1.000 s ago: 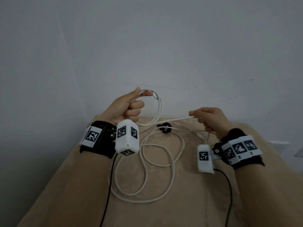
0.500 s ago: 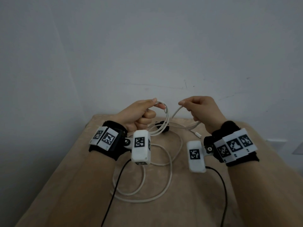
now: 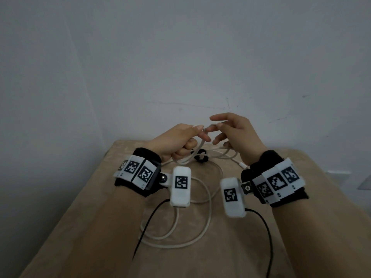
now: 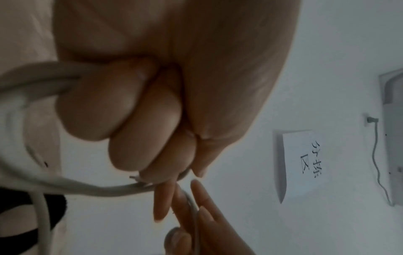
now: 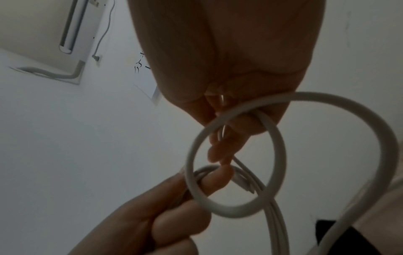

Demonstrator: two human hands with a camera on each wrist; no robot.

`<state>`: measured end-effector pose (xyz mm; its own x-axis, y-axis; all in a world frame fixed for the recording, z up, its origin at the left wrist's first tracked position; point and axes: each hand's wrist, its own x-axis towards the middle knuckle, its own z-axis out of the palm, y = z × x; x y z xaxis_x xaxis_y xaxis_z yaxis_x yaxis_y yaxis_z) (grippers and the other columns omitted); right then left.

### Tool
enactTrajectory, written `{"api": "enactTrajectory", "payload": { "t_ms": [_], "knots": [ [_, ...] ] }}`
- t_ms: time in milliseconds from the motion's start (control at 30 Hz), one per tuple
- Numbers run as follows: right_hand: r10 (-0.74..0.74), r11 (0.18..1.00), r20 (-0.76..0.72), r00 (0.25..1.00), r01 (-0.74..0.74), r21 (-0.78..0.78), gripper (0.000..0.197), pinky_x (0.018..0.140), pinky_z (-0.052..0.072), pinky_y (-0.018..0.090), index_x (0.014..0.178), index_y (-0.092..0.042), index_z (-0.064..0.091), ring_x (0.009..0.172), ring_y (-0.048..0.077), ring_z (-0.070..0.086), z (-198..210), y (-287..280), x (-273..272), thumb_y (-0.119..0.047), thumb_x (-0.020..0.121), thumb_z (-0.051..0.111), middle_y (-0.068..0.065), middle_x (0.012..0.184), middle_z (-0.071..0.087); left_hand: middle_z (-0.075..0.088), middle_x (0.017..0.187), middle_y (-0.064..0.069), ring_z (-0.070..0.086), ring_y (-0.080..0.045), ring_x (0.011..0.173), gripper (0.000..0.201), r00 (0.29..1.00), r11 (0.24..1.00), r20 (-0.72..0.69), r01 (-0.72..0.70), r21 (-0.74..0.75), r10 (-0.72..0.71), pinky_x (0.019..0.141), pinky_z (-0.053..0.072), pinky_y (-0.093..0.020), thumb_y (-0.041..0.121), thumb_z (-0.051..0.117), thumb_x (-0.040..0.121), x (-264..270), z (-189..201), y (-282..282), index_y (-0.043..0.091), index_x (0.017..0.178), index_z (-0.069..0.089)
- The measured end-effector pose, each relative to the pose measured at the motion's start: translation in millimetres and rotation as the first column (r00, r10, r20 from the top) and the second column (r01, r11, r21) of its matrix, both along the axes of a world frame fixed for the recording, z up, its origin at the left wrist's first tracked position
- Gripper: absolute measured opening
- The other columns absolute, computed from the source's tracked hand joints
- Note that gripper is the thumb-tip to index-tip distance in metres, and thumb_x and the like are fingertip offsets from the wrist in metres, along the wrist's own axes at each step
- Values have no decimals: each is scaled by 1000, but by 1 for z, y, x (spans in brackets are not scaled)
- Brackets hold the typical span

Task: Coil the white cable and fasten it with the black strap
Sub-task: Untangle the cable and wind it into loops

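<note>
My left hand (image 3: 178, 138) is raised above the table and grips several loops of the white cable (image 3: 208, 209) between thumb and curled fingers. The rest of the cable lies in loose loops on the table. My right hand (image 3: 236, 135) meets the left one. It pinches a strand of cable at the left fingertips, index finger stretched out. In the right wrist view a cable loop (image 5: 235, 213) hangs round the right hand (image 5: 229, 69) fingers, above the left hand (image 5: 163, 215). The black strap (image 3: 200, 156) lies on the table under the hands.
A beige cloth covers the table (image 3: 96, 221), which stands against a grey wall. One cable plug (image 3: 242, 164) lies near my right wrist. Black leads (image 3: 152, 215) from the wrist cameras trail toward me over the cloth.
My right hand has swung left and up with its strand to meet my left hand, adding a loop. The left hand has shifted right, and less cable lies on the table.
</note>
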<state>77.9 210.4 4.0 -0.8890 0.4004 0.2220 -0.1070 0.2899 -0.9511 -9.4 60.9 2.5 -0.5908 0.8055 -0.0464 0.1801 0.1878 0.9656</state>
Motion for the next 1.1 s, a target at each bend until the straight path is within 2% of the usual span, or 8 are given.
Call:
{"api": "enactTrajectory", "payload": {
  "t_ms": [167, 433, 667, 733, 833, 900, 1000, 1100],
  "knots": [
    [-9, 986, -1, 1000, 10, 164, 29, 46, 50, 26, 115, -21, 52, 55, 13, 65, 0, -9, 1, -6, 96, 36, 0, 99, 67, 21, 47, 9, 14, -3, 34, 41, 1000, 1000, 14, -17, 17, 17, 36, 14, -11, 35, 34, 102, -1, 0, -1, 6, 110, 61],
    [-139, 896, -161, 977, 193, 400, 35, 65, 57, 27, 111, -20, 44, 74, 14, 67, -6, -18, -2, -11, 83, 64, -2, 97, 67, 26, 43, 13, 16, -3, 33, 48, 996, 995, 17, -93, 29, 92, 36, 12, -13, 43, 33, 101, 4, -6, 11, 8, 128, 51],
    [-34, 809, -61, 998, 63, 585, 61, 80, 55, 40, 131, -26, 38, 89, 12, 67, -16, -35, -6, -16, 79, 66, -6, 126, 62, 26, 46, 12, 18, -3, 34, 38, 971, 948, 111, -233, 216, 213, 37, 12, -15, 46, 32, 100, -2, -8, 9, 17, 108, 57],
    [-41, 816, -76, 996, 77, 573, 48, 80, 54, 34, 125, -21, 45, 85, 11, 67, -17, -37, -7, -14, 81, 63, -5, 119, 67, 32, 51, 8, 21, -3, 34, 38, 961, 936, 109, -274, 222, 256, 37, 13, -15, 47, 32, 99, -3, -12, 12, 18, 100, 55],
    [-62, 842, -113, 992, 113, 528, 34, 78, 50, 15, 114, -19, 58, 83, 5, 66, -17, -38, -8, -14, 81, 65, -6, 101, 74, 55, 77, -6, 26, -2, 32, 45, 948, 923, 113, -315, 221, 297, 36, 15, -14, 49, 30, 99, -2, -14, 14, 18, 119, 56],
    [-43, 846, -112, 993, 96, 525, 32, 82, 53, 25, 111, -21, 64, 84, 6, 67, -17, -39, -7, -18, 80, 67, -8, 98, 74, 63, 96, -8, 29, -1, 31, 49, 938, 916, 136, -343, 209, 320, 35, 17, -14, 52, 31, 98, -2, -13, 13, 22, 130, 51],
    [10, 840, -98, 995, 44, 541, 39, 85, 53, 33, 118, -22, 64, 90, 10, 66, -19, -42, -8, -21, 80, 68, -4, 107, 70, 63, 90, -3, 28, -2, 30, 33, 912, 886, 225, -395, 244, 344, 34, 19, -13, 48, 43, 96, -4, -11, 11, 21, 107, 58],
    [9, 828, -45, 999, 18, 560, 48, 78, 41, 9, 128, -23, 59, 93, 10, 56, -23, -46, -11, -18, 82, 67, 4, 114, 57, 56, 80, -1, 27, -3, 30, 18, 876, 832, 333, -454, 321, 349, 33, 18, -13, 32, 50, 96, -7, -10, 10, 17, 100, 58]
  ]
}}
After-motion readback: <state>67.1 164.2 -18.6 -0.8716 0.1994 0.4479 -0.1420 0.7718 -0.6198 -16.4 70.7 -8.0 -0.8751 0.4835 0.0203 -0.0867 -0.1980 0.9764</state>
